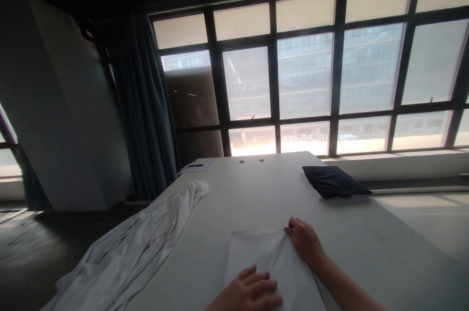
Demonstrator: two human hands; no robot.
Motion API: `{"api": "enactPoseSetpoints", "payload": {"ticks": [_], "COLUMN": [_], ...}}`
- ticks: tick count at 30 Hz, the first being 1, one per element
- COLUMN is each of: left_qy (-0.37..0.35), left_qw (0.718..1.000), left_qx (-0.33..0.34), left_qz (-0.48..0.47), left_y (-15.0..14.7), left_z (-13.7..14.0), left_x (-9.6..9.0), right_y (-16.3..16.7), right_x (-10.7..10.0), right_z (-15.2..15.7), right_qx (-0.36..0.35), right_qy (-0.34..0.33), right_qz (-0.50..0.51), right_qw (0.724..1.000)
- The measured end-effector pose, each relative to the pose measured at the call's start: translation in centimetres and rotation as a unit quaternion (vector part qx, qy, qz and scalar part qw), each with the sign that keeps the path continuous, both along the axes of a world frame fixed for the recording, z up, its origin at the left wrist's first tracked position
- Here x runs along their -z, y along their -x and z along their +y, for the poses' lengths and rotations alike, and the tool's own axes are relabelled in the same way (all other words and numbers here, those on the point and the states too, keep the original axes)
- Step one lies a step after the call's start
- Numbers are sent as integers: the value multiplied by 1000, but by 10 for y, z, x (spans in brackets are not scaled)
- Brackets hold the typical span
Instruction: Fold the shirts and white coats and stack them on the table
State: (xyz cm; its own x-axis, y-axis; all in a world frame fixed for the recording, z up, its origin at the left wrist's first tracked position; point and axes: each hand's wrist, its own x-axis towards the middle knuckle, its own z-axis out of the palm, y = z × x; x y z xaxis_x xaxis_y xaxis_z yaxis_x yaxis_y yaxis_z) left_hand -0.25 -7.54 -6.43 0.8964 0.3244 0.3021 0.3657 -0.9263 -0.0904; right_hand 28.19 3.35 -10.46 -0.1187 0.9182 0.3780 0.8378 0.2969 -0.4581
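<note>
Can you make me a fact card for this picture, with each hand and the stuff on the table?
Left hand: fingers spread over the flat white cloth; hard to tell if it presses
Right hand: fingers curled at the cloth's far right corner, where creases spread out
Table: white, with two small round holes near the far end
Left side of table: crumpled white cloth, hanging over the edge
Far left corner: paper with a blue pen on it
Right side of table: folded dark cloth
Behind: blue curtain and big windows
</note>
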Motion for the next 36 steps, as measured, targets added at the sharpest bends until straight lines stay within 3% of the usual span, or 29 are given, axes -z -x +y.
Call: {"api": "enactPoseSetpoints", "payload": {"ticks": [4, 6, 8, 12, 17, 20, 27, 32, 36], "left_qy": [-62, -45, -6, 96, 165, 188, 210, 211, 229], "left_qw": [997, 996, 993, 974, 944, 938, 946, 938, 899], "left_qx": [-33, -73, -111, -198, -284, -292, -245, -265, -310], "left_qz": [32, 37, 46, 45, 2, -5, 8, -70, -207], "left_y": [-12, -8, -2, 8, 15, 19, 32, 53, 71], "left_z": [5, 11, 16, 19, 21, 22, 18, 24, 40], "left_x": [29, 33, 28, 12, 6, 1, -17, -3, 15], "right_y": [-1, 6, 19, 53, 64, 55, 46, 43, 26], "right_x": [-11, -22, -32, -41, -36, -39, -40, -29, -24], "right_z": [-4, -13, -27, -63, -82, -76, -63, -49, -32], "right_qx": [54, 1, -97, -249, -329, -345, -348, -311, -247], "right_qy": [-84, -121, -129, -60, 32, 62, 73, 54, 24], "right_qz": [-37, -25, -18, -34, -60, -67, -57, -61, -40], "right_qw": [994, 992, 987, 966, 942, 934, 933, 947, 968]}}
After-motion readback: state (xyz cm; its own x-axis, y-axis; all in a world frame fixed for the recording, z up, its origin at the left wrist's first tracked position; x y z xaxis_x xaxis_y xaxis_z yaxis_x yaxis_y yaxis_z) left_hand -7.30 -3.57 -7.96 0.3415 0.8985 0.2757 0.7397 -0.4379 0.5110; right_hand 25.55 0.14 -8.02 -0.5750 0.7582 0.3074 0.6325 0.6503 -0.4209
